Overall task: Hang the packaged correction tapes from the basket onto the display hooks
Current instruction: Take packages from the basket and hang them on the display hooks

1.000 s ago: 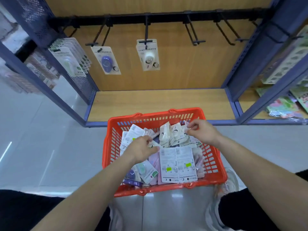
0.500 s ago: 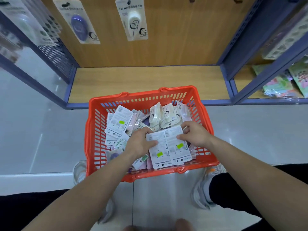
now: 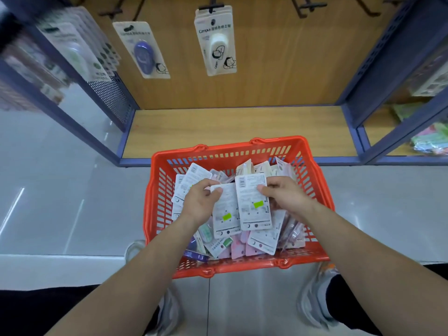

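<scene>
Head view, nearest first: the person reaches forward over the orange basket [image 3: 228, 148]. The left hand [image 3: 200, 206] pinches one correction tape pack [image 3: 225, 213] by its left edge, thumb on top. The right hand [image 3: 287, 197] pinches a second pack [image 3: 254, 204] by its right edge. Both packs are held over the heap of loose packs [image 3: 263, 241] in the basket. They are printed backs up, side by side and slightly overlapping, with their long axes running away from the person toward the shelf. Which end carries the hang hole I cannot tell. Beyond the basket lies the wooden shelf board [image 3: 230, 128]. Above it hang a white tape pack [image 3: 215, 42] and a blue one [image 3: 144, 53]. The bare hooks [image 3: 309, 6] sit up and ahead, right of centre, so the right hand looks the nearer.
</scene>
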Demonstrator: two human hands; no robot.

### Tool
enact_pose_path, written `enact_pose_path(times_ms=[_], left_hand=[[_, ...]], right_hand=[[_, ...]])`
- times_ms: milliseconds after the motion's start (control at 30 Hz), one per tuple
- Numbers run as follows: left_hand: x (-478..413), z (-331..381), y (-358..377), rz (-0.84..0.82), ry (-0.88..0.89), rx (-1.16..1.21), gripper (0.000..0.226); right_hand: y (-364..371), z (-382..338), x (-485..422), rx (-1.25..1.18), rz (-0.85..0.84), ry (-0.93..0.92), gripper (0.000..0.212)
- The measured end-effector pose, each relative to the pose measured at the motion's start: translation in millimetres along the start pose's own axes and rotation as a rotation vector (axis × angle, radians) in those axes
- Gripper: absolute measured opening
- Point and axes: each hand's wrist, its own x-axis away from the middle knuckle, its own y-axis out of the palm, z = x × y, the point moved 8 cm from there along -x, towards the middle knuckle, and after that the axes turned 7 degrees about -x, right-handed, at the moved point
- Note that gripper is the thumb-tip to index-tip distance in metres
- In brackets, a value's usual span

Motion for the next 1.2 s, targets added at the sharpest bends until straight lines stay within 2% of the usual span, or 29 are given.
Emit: enact_pose_path(times_ms=[100, 233, 333, 400, 467, 567, 667, 767, 900, 1067, 1133, 1200], left_hand=[[-0.2, -3.4, -9.4, 0.031, -0.036, 0.051, 0.008], [6.7, 6.6, 2.0, -0.045, -0.068, 0.151, 0.015], [5.5, 7.3, 9.2, -0.077, -0.058, 0.137, 0.024], [2.2, 1.8, 7.9, -0.059, -0.077, 0.112, 0.031], [-2.4, -2.1, 7.6, -0.035, -0.090, 0.103, 0.031], [-5.7, -1.7, 8.1, 0.011, -0.100, 0.107, 0.029], [-7.4, 4.1, 9.7, 0.020, -0.105, 0.163, 0.030], [-4.9, 12.7, 10.4, -0.017, -0.121, 0.271, 0.033], [2.6, 14.9, 8.5, -0.048, -0.141, 0.338, 0.025], [6.7, 29.0, 10.2, -0.126, -0.083, 0.330, 0.032], [7.8, 34.3, 3.2, -0.070, -0.037, 0.234, 0.038], [6.6, 43.5, -10.0, 0.036, 0.067, 0.001, 0.051]], right_hand=[[10.7, 0.2, -3.3, 0.018, -0.036, 0.008, 0.017], [31.9, 4.2, -8.4, 0.076, -0.043, -0.025, 0.037], [37.5, 4.1, -13.0, 0.002, 0.007, -0.053, 0.015], [39.9, 5.8, -13.0, 0.006, 0.058, -0.055, 0.017], [36.9, 4.3, -10.3, 0.109, 0.153, -0.117, 0.023], [36.0, -0.7, 0.2, 0.295, 0.244, -0.284, 0.014], [50.0, 0.5, 4.9, 0.404, 0.147, -0.327, 0.029], [57.8, 0.1, 6.5, 0.316, 0.083, -0.248, 0.042], [58.0, -9.1, 13.9, 0.189, -0.008, -0.209, 0.031], [41.6, -15.8, 5.6, 0.168, 0.043, -0.194, 0.033], [38.8, -19.5, 6.7, 0.137, 0.013, -0.168, 0.034], [39.5, -23.9, 8.8, 0.123, -0.048, -0.125, 0.036]])
